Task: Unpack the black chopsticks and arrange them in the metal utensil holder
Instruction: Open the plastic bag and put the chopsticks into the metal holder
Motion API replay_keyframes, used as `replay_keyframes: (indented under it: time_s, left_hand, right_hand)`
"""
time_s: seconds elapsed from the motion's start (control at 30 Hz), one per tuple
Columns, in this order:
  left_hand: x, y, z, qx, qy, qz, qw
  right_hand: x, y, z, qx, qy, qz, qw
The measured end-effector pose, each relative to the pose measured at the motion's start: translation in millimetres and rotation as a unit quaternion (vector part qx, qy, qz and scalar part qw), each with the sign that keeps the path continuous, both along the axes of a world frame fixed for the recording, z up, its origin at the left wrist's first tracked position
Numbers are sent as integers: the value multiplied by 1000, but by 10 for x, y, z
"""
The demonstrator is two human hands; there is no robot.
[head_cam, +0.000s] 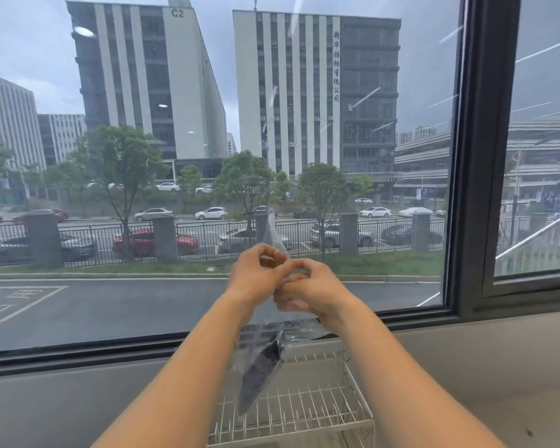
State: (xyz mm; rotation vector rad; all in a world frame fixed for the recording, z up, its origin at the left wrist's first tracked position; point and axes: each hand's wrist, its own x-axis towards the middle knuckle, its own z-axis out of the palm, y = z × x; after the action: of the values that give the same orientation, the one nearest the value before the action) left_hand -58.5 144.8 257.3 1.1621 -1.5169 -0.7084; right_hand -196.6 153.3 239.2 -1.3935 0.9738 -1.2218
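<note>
Left hand point(256, 279): raised before window point(207, 156), fingers curled, pinching upper edge of clear plastic bag point(274, 236). Right hand point(311, 291): raised alongside, touching left, fingers pinched on same bag. Black chopsticks point(261, 367): inside bag, hanging tilted above white wire rack point(304, 412).

Chopsticks point(261, 367) — blurred inside bag point(274, 236)

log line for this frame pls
stage: unpacking | left hand + right hand: both pinching clear bag | black chopsticks: inside bag | wire rack: below bag
</note>
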Motion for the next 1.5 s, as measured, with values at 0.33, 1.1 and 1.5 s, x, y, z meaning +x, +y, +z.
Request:
replay_keyframes:
  time_s: [0.33, 1.1, 1.5]
  left_hand:
    - [476, 117, 165, 44, 77, -167, 982]
    - [1592, -29, -297, -15, -181, -18, 983]
    - [1665, 44, -586, 93, -182, -86, 975]
  right_hand:
    - [-487, -157, -406, 5, 21, -171, 985]
    - [-308, -402, -445, -83, 143, -33, 986]
    - [-189, -443, -304, -106, 121, -63, 985]
